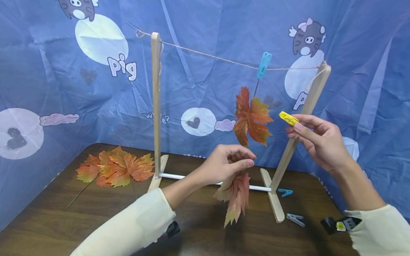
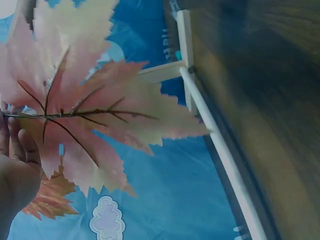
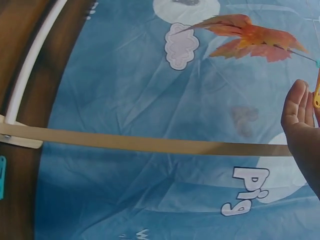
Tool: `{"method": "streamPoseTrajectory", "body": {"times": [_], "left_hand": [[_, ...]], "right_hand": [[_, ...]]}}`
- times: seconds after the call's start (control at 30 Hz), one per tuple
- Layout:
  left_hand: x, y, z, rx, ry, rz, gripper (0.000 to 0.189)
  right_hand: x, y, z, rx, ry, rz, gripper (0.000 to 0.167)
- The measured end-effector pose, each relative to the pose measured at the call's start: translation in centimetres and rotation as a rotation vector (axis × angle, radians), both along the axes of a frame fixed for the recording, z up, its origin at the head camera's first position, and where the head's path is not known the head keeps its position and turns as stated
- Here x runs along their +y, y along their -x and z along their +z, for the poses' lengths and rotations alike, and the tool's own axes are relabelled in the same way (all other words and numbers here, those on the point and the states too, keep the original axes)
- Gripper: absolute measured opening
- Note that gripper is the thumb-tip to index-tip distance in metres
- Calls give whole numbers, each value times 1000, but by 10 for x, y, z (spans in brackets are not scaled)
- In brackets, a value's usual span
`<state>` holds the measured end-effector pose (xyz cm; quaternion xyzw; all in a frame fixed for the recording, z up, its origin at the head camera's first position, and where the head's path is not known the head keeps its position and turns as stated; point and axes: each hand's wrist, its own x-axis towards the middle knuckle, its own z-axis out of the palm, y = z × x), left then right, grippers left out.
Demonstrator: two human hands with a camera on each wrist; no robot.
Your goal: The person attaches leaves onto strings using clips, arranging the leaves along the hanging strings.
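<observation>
My left hand (image 1: 224, 163) pinches the stem of an artificial maple leaf (image 1: 235, 199), which hangs below the fingers in the head view. The left wrist view shows that leaf (image 2: 85, 115) from its veined side. Up at the right, my right hand (image 1: 323, 142) holds a yellow clothespin (image 1: 289, 118) between thumb and fingers, just left of the right post. Another orange leaf (image 1: 251, 119) hangs by its stem from a blue clothespin (image 1: 264, 65) on the string (image 1: 211, 56). In the right wrist view the yellow clothespin (image 3: 317, 97) shows only in part.
A wooden frame carries the string between its left post (image 1: 156, 106) and right post (image 1: 301, 121). More maple leaves (image 1: 118, 167) lie on the table's left side. A blue clothespin (image 1: 285, 192) and a grey clothespin (image 1: 295, 219) lie by the right foot. Behind hangs a blue cloth (image 1: 198, 85).
</observation>
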<state>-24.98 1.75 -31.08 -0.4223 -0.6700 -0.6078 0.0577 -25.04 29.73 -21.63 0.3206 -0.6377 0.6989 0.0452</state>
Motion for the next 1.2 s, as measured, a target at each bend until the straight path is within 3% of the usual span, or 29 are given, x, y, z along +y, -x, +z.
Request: {"method": "streamPoseTrajectory", "body": {"times": [0.37,0.73,1.03,1.2], "left_hand": [[4,5,19,6,-44,70,17],[24,9,43,-5,-70,32,22],[51,12,77,30,-45,46,20],[64,13,104,63,8,138,20]], "right_hand": [[-3,-4,22,32,7,-36,30],[-10,-7,53,83,27,-77,35],[-10,-2,85,132,95,-129,39],[-11,1,103,147,125,-150,40]]}}
